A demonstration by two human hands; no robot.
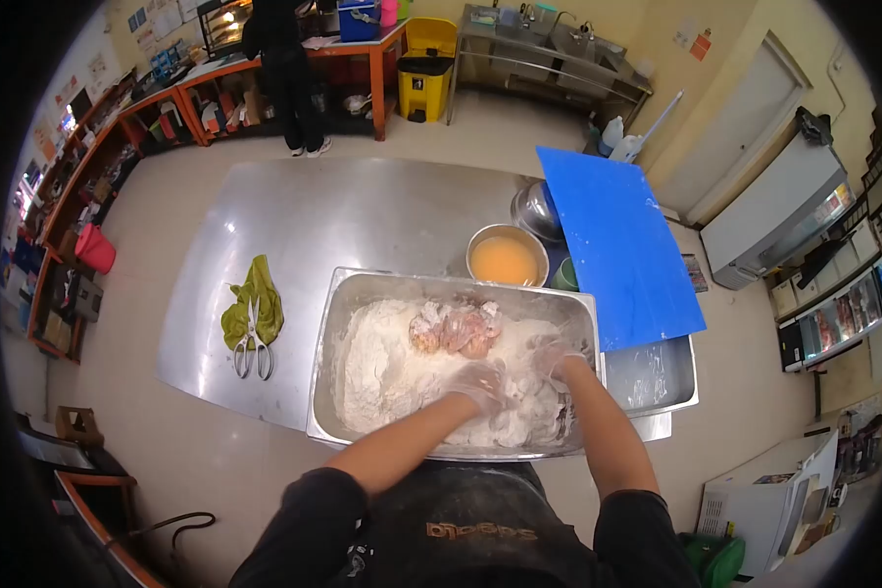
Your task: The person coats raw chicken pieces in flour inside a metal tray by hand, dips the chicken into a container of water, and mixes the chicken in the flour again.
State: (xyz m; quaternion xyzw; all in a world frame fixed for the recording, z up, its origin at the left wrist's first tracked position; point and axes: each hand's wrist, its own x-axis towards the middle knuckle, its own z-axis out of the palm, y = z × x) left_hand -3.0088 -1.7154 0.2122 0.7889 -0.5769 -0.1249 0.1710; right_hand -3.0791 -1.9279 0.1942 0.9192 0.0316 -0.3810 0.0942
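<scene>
A deep metal tray holds white flour and pieces of raw meat partly coated in it. My left hand, in a clear glove, is down in the flour near the tray's middle, just below the meat. Farther right, my right hand, also gloved, is in the flour by the tray's right wall. Flour and the gloves hide the fingers of both hands, so what they hold cannot be made out. A bowl of orange liquid stands behind the tray.
Scissors lie on a green cloth at the left of the steel table. A blue board covers part of a second tray at the right. A person stands at the far counter.
</scene>
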